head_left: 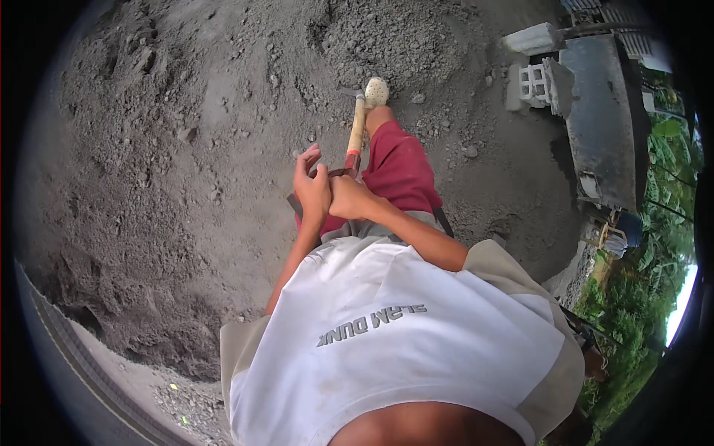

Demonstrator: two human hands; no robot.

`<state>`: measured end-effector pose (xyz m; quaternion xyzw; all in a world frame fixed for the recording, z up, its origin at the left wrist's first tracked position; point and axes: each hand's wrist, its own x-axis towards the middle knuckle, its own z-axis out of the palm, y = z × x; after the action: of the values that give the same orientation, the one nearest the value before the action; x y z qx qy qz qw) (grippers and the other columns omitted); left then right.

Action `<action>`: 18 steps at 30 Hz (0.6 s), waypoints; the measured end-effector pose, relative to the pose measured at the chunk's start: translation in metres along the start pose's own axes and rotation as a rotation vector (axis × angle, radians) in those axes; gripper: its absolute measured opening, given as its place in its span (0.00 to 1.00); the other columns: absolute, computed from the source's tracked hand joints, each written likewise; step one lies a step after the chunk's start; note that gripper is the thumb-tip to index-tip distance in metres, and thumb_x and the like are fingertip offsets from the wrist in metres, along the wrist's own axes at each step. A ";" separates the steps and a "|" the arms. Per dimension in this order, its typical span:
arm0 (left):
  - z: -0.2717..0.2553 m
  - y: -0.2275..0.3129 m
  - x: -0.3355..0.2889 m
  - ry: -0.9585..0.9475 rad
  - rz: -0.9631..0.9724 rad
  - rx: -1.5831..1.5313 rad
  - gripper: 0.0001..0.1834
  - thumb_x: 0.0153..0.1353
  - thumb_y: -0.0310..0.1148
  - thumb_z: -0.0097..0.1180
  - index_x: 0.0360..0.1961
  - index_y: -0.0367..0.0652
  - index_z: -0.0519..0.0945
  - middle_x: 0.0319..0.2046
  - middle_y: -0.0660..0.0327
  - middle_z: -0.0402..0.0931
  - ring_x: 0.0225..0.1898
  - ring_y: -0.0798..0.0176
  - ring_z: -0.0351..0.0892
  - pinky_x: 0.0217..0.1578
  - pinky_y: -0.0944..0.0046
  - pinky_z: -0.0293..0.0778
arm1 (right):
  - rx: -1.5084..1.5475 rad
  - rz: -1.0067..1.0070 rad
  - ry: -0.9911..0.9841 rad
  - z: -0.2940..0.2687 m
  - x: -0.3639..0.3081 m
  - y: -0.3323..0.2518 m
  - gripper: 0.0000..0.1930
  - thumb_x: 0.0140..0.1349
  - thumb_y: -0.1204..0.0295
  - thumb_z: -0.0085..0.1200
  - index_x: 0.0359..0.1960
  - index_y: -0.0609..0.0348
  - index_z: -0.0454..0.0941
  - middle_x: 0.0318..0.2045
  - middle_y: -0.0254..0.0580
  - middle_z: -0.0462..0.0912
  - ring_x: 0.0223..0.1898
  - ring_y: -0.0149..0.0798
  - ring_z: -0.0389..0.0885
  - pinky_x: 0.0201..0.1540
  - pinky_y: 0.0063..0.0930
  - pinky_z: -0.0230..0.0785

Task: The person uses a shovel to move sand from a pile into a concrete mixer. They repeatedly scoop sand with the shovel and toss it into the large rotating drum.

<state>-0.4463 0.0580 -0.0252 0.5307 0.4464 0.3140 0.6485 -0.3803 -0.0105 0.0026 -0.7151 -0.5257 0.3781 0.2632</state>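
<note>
The tool (pixel 357 130) stands in front of the person's body, its pale wooden shaft running from the hands to a dark metal head beside the shoe (pixel 376 91). The upper part of the shaft is red-brown, with a bright red band at the joint. The right hand (pixel 353 198) is at the upper end, fingers folded; the back of the hand hides its grip, so whether it is gripping the tool cannot be told. The left hand (pixel 312 186) is just beside it, grip open, with thumb and fingers apart. Behind the hands are red shorts (pixel 401 167) and a white shirt (pixel 401 320) with beige sleeves; the shirt bears one line of grey capital lettering, inverted in this view. Grey sand (pixel 223 186), loose and lumpy, surrounds the shoe. To the right are a hollow block (pixel 534 83), a blue-grey panel (pixel 599 111) and, below the panel, a blue container (pixel 629 227) whose contents cannot be made out. Green plants (pixel 632 297) line the right edge; a paved road (pixel 71 364) curves along the lower left.
</note>
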 end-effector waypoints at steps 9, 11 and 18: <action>-0.023 -0.091 -0.017 -0.215 -0.183 0.363 0.16 0.51 0.34 0.51 0.40 0.37 0.77 0.36 0.49 0.78 0.40 0.57 0.77 0.42 0.63 0.71 | -0.226 0.365 -0.126 0.045 -0.014 0.036 0.16 0.43 0.61 0.52 0.28 0.60 0.80 0.29 0.53 0.80 0.35 0.51 0.79 0.41 0.41 0.70; -0.017 -0.087 -0.006 -0.261 -0.235 0.448 0.17 0.53 0.34 0.50 0.42 0.36 0.76 0.37 0.50 0.78 0.40 0.57 0.77 0.42 0.63 0.70 | -0.277 0.357 -0.116 0.038 -0.009 0.042 0.17 0.42 0.58 0.53 0.27 0.60 0.80 0.29 0.53 0.80 0.35 0.50 0.79 0.41 0.41 0.69; -0.020 -0.118 0.000 -0.507 -0.056 0.696 0.19 0.57 0.39 0.41 0.46 0.43 0.75 0.36 0.50 0.77 0.41 0.53 0.77 0.43 0.58 0.70 | -0.356 0.346 0.121 0.046 -0.047 0.019 0.19 0.45 0.56 0.53 0.30 0.60 0.79 0.32 0.52 0.80 0.39 0.51 0.78 0.44 0.42 0.68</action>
<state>-0.4727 0.0383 -0.1400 0.7659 0.3663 -0.0134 0.5282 -0.4146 -0.0620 -0.0264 -0.8508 -0.4372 0.2753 0.0958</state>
